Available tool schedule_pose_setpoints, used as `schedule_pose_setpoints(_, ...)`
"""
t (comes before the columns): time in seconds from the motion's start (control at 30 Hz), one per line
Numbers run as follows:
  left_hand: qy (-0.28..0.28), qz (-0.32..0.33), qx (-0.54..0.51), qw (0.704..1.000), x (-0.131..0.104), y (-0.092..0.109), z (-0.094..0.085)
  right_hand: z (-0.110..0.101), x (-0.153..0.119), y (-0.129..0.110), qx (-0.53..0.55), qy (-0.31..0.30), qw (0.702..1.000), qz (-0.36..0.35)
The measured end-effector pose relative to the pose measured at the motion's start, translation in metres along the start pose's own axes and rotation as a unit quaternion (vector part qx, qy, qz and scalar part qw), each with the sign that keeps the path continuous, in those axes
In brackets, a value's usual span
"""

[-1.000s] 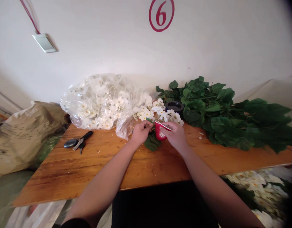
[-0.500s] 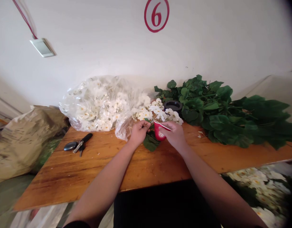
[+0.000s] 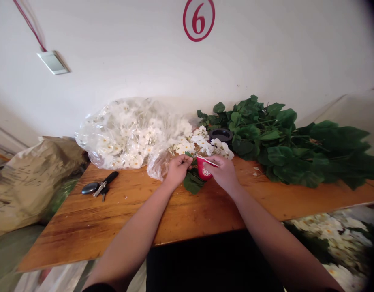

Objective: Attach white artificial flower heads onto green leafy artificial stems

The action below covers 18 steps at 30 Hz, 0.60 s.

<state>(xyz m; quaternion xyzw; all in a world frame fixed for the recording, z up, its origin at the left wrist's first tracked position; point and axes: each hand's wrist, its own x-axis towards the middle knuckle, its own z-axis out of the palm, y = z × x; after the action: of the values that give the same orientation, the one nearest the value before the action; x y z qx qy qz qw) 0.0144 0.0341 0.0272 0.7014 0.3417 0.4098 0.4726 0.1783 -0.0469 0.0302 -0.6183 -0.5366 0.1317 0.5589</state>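
I see the red cup with a white printed emblem (image 3: 205, 169) just above the near middle of the brown wooden table (image 3: 138, 219). My guess: thin paper, light, easily dented, best held lightly near its rim. The right hand (image 3: 225, 170) holds it there, hiding its right side. To its left, the left hand's (image 3: 177, 170) fingers pinch close beside a green leafy sprig (image 3: 193, 182); whether they grip its stem, I can't tell. Beyond, white artificial flowers (image 3: 201, 142) partly cover a black ring-shaped object (image 3: 221, 131).

Mid-frame, right fingers (image 3: 209, 166) hide part of the red cup (image 3: 201, 168), left fingers (image 3: 184, 159) part of a leafy sprig (image 3: 193, 183); the top edge crops a circled 6 (image 3: 198, 25).
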Motion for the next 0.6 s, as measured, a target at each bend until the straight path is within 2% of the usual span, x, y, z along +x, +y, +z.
schedule_pose_setpoints(0.2,-0.008,-0.076,-0.091,0.993,0.008,-0.001,-0.005,-0.003,0.0,0.001,-0.019,0.023,0.998,-0.056)
schedule_pose_setpoints(0.33,-0.009,-0.113,-0.114,0.987,0.011,-0.004,-0.007,-0.003,0.0,0.003,-0.034,0.017,0.996,-0.081)
schedule_pose_setpoints(0.6,-0.011,-0.087,-0.082,0.993,0.011,-0.009,-0.004,-0.004,0.0,0.002,-0.059,0.002,0.992,-0.113)
